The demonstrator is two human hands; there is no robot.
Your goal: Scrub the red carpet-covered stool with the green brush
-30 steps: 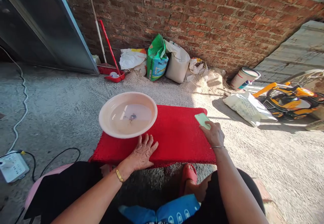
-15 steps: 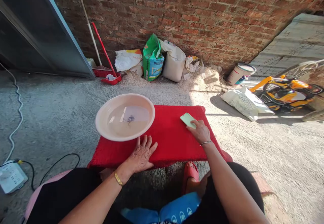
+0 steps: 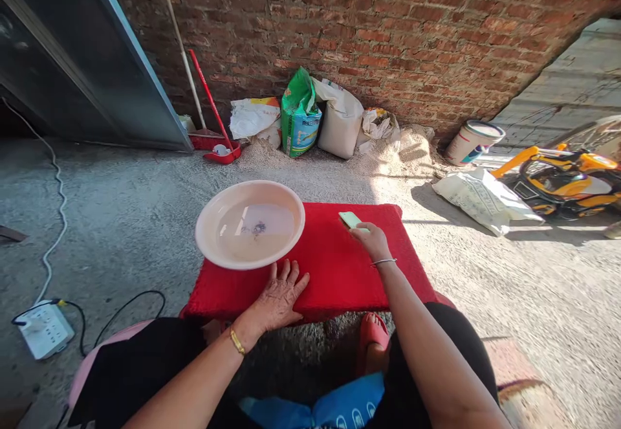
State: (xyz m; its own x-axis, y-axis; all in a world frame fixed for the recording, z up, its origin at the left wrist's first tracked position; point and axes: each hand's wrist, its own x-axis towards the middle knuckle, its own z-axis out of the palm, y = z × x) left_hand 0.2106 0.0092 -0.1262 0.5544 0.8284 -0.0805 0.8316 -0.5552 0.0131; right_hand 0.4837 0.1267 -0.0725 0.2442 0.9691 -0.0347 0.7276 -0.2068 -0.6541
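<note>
I'm losing the near end of the pale green phone (image 3: pixel 348 218) behind my right hand (image 3: pixel 372 241), which is pinching it above the table's right half; whether it's touching, can't tell. Red cloth (image 3: pixel 334 280) is covering the table; brick wall (image 3: pixel 369 34) is standing behind. My left hand (image 3: pixel 279 296) is resting spread, near the basin (image 3: pixel 206 238), which is holding water and an unclear dark patch (image 3: pixel 259 228).

Grn bag (image 3: pixel 301 121) stands w/ wht sack (image 3: pixel 341 125) nr brick wall (image 3: pixel 388 41).

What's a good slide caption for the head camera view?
Left hand spread on red cloth beside a basin of water; right hand holding a phone-like green object.
</note>
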